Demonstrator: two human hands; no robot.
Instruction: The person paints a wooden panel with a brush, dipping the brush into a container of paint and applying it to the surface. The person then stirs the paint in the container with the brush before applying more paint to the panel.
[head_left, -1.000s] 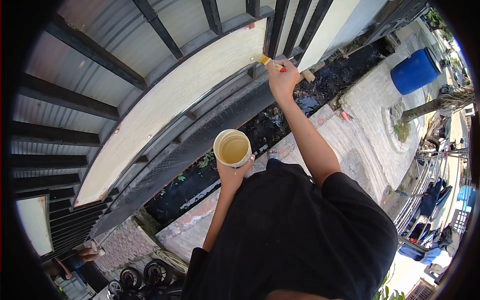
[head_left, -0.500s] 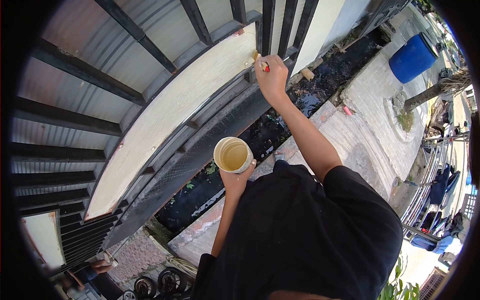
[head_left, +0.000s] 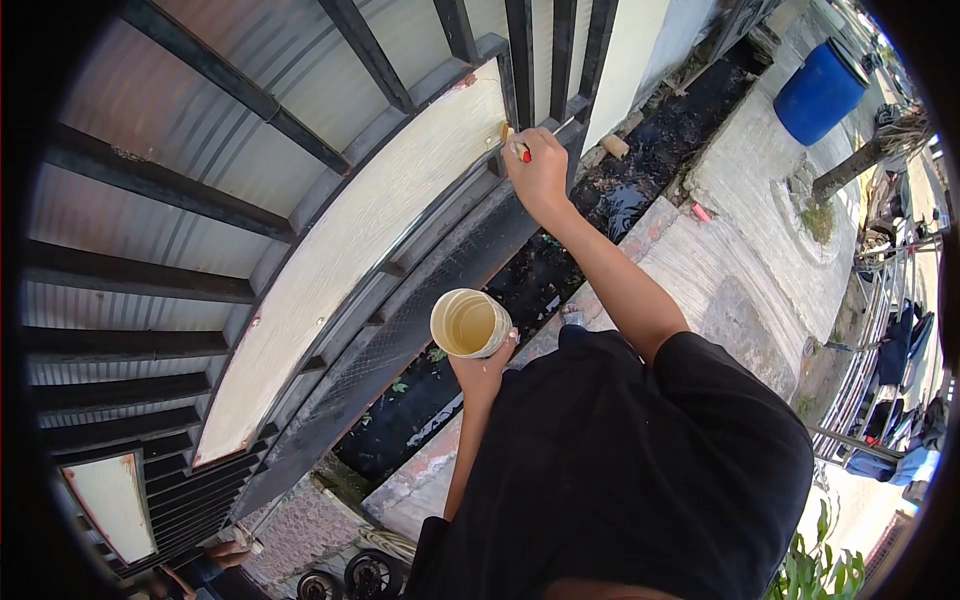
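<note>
My right hand (head_left: 540,177) is closed round a paintbrush (head_left: 522,153) whose handle has a red end. Its bristles touch the right end of a long cream-coloured board (head_left: 350,245), close to the lower edge. The board is fixed across a dark metal fence and looks curved in this view. Lower down, my left hand (head_left: 482,372) grips a round whitish tub (head_left: 468,322) from below and the side, its mouth facing up. Pale yellowish paint shows inside the tub. White specks mark the left thumb.
A ditch of dark water (head_left: 400,405) runs between the fence and the concrete paving (head_left: 735,300). On the paving stand a blue barrel (head_left: 822,92) and a tree trunk (head_left: 850,175). At lower left are a second cream panel (head_left: 112,505), another person's bare legs (head_left: 228,548) and wheels (head_left: 372,575).
The brush in my right hand has moved down a little along the board's right end. My left hand still holds the tub. The whole view has shifted slightly.
</note>
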